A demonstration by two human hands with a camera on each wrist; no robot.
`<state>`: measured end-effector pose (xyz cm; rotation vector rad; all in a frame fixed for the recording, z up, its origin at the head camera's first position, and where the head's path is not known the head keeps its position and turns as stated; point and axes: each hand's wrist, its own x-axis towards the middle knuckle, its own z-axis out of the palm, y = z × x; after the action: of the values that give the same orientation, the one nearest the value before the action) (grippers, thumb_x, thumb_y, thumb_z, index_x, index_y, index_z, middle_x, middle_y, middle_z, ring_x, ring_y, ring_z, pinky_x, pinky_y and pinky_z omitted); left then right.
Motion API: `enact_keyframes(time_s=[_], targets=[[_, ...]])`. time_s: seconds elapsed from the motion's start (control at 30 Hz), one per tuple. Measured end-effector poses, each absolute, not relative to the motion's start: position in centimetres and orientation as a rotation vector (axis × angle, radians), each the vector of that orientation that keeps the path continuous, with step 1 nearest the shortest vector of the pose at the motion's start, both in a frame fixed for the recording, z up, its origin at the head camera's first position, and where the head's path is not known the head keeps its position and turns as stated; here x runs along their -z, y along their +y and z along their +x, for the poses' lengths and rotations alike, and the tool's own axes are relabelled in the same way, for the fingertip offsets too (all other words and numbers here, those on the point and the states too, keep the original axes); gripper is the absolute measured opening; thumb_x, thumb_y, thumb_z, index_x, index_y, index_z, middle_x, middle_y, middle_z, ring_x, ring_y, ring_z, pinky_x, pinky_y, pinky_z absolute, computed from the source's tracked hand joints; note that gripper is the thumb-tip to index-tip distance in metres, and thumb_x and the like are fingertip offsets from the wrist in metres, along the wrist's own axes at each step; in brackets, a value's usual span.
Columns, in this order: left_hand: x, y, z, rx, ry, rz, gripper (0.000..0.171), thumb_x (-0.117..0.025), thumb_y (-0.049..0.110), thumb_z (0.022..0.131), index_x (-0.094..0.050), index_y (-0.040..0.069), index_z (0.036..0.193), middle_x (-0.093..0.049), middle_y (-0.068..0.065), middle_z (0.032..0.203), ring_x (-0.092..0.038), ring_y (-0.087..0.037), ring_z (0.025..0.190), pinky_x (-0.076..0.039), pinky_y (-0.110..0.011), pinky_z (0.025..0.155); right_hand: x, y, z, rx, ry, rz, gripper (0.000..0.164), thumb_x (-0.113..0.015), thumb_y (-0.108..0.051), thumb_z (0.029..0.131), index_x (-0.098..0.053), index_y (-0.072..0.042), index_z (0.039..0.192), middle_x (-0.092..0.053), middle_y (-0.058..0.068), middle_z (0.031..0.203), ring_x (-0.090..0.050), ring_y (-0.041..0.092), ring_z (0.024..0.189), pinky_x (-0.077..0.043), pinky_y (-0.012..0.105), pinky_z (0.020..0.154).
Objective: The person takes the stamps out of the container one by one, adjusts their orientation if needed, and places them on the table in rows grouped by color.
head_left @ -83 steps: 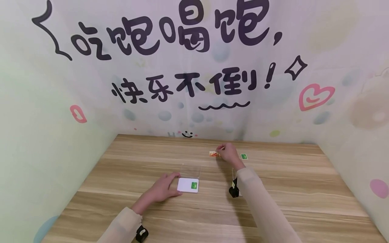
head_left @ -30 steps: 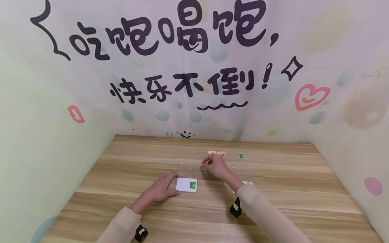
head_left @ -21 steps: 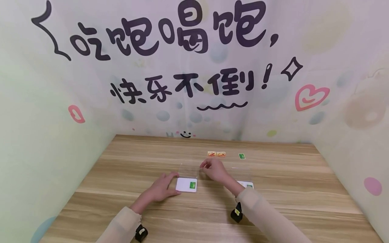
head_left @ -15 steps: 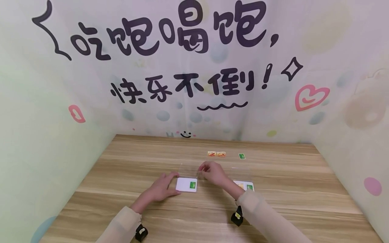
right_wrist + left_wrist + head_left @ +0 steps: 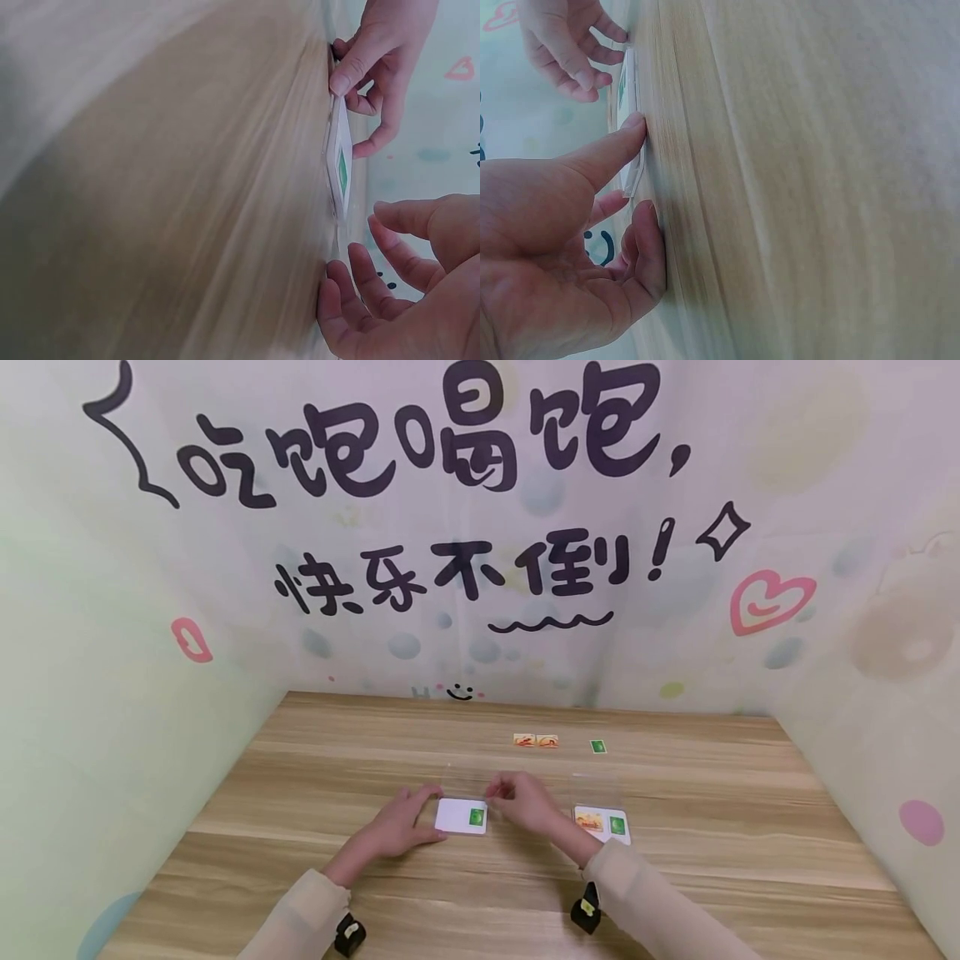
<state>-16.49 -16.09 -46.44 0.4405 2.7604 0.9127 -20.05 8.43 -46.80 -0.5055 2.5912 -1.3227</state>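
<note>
A flat clear plastic case with a white card (image 5: 452,817) in it lies on the table, a small green picture stamp (image 5: 477,817) at the card's right. Its transparent lid (image 5: 467,779) is folded back behind it. My left hand (image 5: 397,825) holds the case by its left end, thumb on the near edge (image 5: 634,124) and a finger on the far side. At the right end is my right hand (image 5: 522,802); its fingertips are close to the case's corner. In the right wrist view that hand (image 5: 420,277) has loosely bent fingers with nothing between them.
A second clear case (image 5: 604,837) with an orange stamp (image 5: 590,821) and a green stamp (image 5: 617,826) lies right of the right hand. Toward the wall lie two orange stamps (image 5: 536,741) and one green stamp (image 5: 597,747). A printed cloth (image 5: 480,652) hangs behind the table.
My right hand has come away from the orange stamps at the back, toward me and slightly left, down to the case's right end. The second case has come into view. The left hand stays put.
</note>
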Motion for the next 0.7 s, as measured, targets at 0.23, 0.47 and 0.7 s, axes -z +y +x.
enact_keyframes(time_s=[0.23,0.47,0.7], targets=[[46.49,-16.06,-16.54,-0.909,2.76,0.432,0.056,-0.085,0.025,0.09,-0.057,0.01,0.136,-0.061,-0.018,0.117,-0.051,-0.027,0.096,-0.049,-0.051,0.088,47.56,8.38,-20.0,1.328,2.605,-0.567,0.003,-0.075,-0.002,0.094,-0.074,0.0,0.097,-0.065,0.003,0.084,-0.055,0.014,0.078,-0.045,0.025,0.067],[46.47,-16.08,-16.56,-0.915,2.759,0.432,0.056,-0.085,0.025,0.09,-0.057,0.01,0.136,-0.06,-0.018,0.117,-0.051,-0.027,0.096,-0.05,-0.051,0.087,47.66,8.26,-19.72,1.309,2.61,-0.582,0.004,-0.076,-0.002,0.094,-0.073,0.0,0.093,-0.061,0.002,0.082,-0.051,0.014,0.076,-0.042,0.024,0.064],[46.69,-16.17,-16.64,-0.904,2.753,0.429,0.056,-0.085,0.026,0.091,-0.056,0.011,0.136,-0.057,-0.018,0.114,-0.049,-0.026,0.094,-0.048,-0.047,0.083,47.28,8.03,-19.31,1.28,2.627,-0.574,0.006,-0.078,-0.002,0.091,-0.073,-0.002,0.093,-0.058,0.001,0.082,-0.049,0.015,0.077,-0.039,0.025,0.066]])
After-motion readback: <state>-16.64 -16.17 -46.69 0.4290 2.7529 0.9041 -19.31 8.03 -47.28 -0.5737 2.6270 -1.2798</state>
